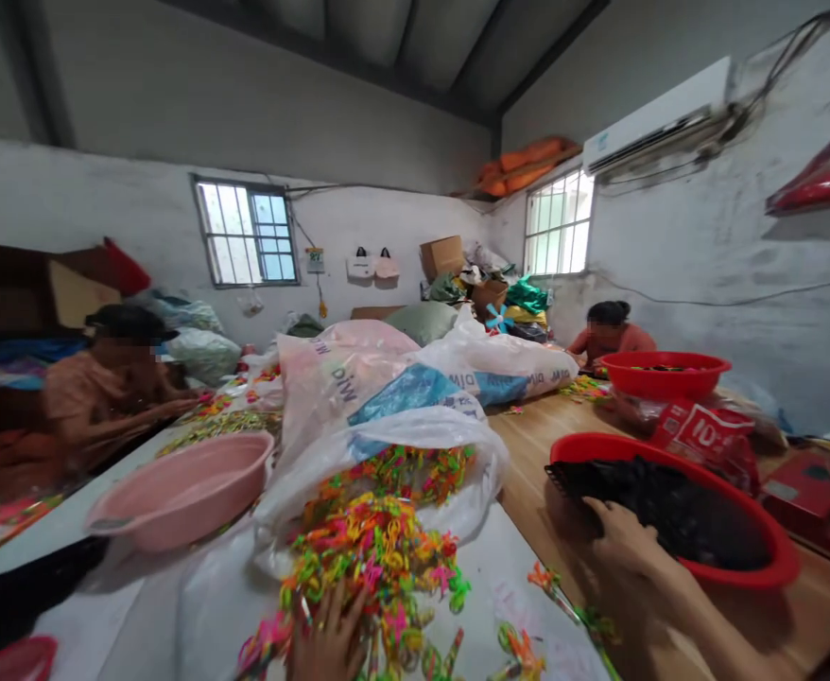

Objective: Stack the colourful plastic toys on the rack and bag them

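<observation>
Workshop bench (549, 454), wooden, left hand (326, 636) open in plastic loops (379, 558); right hand (631, 558) half-curled on red basin (741, 501)

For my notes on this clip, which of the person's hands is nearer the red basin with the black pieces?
Right. The right hand reaches over the near rim of the red basin; the left hand is farther off to its left, in the heap of multicoloured plastic pieces.
</observation>
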Available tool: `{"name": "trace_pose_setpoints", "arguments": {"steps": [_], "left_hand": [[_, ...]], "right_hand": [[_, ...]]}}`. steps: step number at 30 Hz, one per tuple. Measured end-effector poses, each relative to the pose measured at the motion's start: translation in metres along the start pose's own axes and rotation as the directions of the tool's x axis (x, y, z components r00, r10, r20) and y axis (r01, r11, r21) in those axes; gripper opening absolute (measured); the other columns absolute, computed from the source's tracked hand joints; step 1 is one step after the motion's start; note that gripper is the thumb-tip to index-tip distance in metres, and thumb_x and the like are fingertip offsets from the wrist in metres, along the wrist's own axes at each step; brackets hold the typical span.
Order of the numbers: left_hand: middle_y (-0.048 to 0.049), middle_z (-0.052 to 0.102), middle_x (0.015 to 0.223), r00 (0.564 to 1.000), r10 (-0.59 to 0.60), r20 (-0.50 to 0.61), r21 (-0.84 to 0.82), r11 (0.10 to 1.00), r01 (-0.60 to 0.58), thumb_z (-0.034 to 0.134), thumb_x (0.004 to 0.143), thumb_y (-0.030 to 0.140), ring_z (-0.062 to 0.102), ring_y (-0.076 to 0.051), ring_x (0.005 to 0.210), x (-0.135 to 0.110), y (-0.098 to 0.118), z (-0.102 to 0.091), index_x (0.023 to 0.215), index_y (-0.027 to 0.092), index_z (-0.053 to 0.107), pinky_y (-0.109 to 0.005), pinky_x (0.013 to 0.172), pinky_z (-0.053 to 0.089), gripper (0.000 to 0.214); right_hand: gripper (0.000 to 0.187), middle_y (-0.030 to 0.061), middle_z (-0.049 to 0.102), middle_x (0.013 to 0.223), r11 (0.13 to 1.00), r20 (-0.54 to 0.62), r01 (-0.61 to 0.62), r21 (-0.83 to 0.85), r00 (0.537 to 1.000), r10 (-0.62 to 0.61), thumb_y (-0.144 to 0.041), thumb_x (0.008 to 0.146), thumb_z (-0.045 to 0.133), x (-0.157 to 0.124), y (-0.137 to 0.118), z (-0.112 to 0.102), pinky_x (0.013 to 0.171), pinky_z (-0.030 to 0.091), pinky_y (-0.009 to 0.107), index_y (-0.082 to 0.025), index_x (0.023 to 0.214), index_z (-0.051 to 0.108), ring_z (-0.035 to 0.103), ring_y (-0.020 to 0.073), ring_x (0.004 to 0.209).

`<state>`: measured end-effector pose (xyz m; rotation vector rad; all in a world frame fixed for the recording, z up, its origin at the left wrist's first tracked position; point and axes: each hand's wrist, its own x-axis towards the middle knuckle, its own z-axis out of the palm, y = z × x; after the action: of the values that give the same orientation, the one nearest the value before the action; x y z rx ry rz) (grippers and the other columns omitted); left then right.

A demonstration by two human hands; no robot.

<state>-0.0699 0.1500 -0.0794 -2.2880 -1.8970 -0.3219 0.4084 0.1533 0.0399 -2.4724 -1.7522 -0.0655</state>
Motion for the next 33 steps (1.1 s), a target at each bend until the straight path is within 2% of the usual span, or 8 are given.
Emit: {"name": "trace_pose_setpoints", "arguments": {"steps": [4,7,12,17,20,26,29,33], "left_hand": [[-0.0111,0.037,0.142,0.997,0.064,0.039,0.002,0.998,-0.064,0.050,0.078,0.030,0.035,-0.031,0.130,0.002,-0.003,-0.023,0.131,0.032,0.043,-0.061,0.106,-0.001,0.054],[-0.0143,0.044,0.137,0.998,0.055,0.036,-0.033,0.998,-0.054,0.047,0.081,0.027,0.037,-0.031,0.128,-0.014,0.001,-0.045,0.126,0.026,0.052,-0.058,0.107,0.010,0.045],[-0.0172,0.041,0.138,0.998,-0.058,-0.014,-0.152,0.987,0.055,0.040,0.086,0.030,0.034,-0.030,0.129,-0.079,0.018,-0.063,0.128,0.017,0.048,-0.051,0.102,0.027,0.044],[-0.0124,0.033,0.144,0.995,0.099,0.008,-0.199,0.975,-0.096,0.052,0.081,0.034,0.029,-0.029,0.132,-0.135,0.051,-0.054,0.131,0.025,0.044,-0.050,0.104,0.022,0.052],[-0.0111,0.030,0.146,0.995,0.099,0.032,-0.169,0.981,-0.092,0.052,0.081,0.032,0.028,-0.030,0.133,-0.124,0.054,-0.041,0.132,0.028,0.042,-0.054,0.103,0.019,0.052],[-0.0120,0.038,0.142,0.996,0.068,0.060,-0.184,0.981,-0.056,0.037,0.082,0.007,0.032,-0.028,0.131,-0.062,0.006,-0.028,0.123,0.024,0.052,-0.060,0.103,0.014,0.047],[-0.0143,0.039,0.141,0.996,0.060,0.071,-0.239,0.970,-0.042,0.036,0.081,0.006,0.030,-0.030,0.132,-0.054,-0.009,-0.027,0.121,0.021,0.054,-0.061,0.104,0.009,0.046],[-0.0122,0.039,0.141,0.997,-0.012,0.078,-0.485,0.873,0.049,0.045,0.084,0.022,0.028,-0.029,0.133,-0.071,0.010,-0.038,0.120,0.022,0.054,-0.055,0.108,0.012,0.037]], "right_hand": [[0.056,0.0174,0.060,0.114,0.993,-0.061,0.059,0.099,0.997,-0.053,-0.012,0.074,0.041,-0.007,0.016,-0.016,0.086,0.045,0.036,-0.011,0.130,0.047,0.059,0.0258,0.103],[0.044,0.0158,0.062,0.112,0.990,-0.128,0.106,0.090,0.987,-0.094,-0.022,0.081,0.044,-0.021,0.027,-0.022,0.087,0.044,0.035,-0.012,0.122,0.055,0.059,0.0266,0.103],[0.036,0.0125,0.066,0.105,0.986,-0.035,-0.053,0.160,0.998,0.059,-0.028,0.083,0.046,-0.026,0.038,-0.028,0.082,0.045,0.030,-0.012,0.110,0.063,0.060,0.0248,0.098],[0.065,0.0211,0.057,0.112,0.998,0.019,-0.066,0.023,0.998,0.066,-0.058,0.073,0.056,-0.020,0.035,-0.027,0.079,0.045,0.042,-0.014,0.121,0.055,0.056,0.0355,0.102],[0.077,0.0246,0.049,0.120,0.995,-0.005,-0.059,-0.077,0.998,0.058,-0.057,0.070,0.060,-0.027,0.029,-0.018,0.076,0.045,0.047,-0.014,0.132,0.042,0.053,0.0394,0.104],[0.050,0.0204,0.057,0.108,0.977,-0.052,0.071,-0.199,0.995,-0.083,-0.020,0.081,0.046,-0.032,0.036,-0.007,0.077,0.045,0.040,-0.011,0.130,0.043,0.058,0.0309,0.099],[0.045,0.0226,0.060,0.106,0.985,-0.059,0.037,-0.169,0.997,-0.048,-0.014,0.082,0.040,-0.025,0.035,-0.028,0.077,0.045,0.038,-0.005,0.125,0.048,0.059,0.0312,0.096],[0.043,0.0231,0.059,0.111,0.999,-0.329,0.029,-0.036,0.944,-0.039,-0.020,0.086,0.036,-0.037,-0.003,-0.068,0.083,0.044,0.041,-0.005,0.126,0.047,0.057,0.0321,0.102]]}}
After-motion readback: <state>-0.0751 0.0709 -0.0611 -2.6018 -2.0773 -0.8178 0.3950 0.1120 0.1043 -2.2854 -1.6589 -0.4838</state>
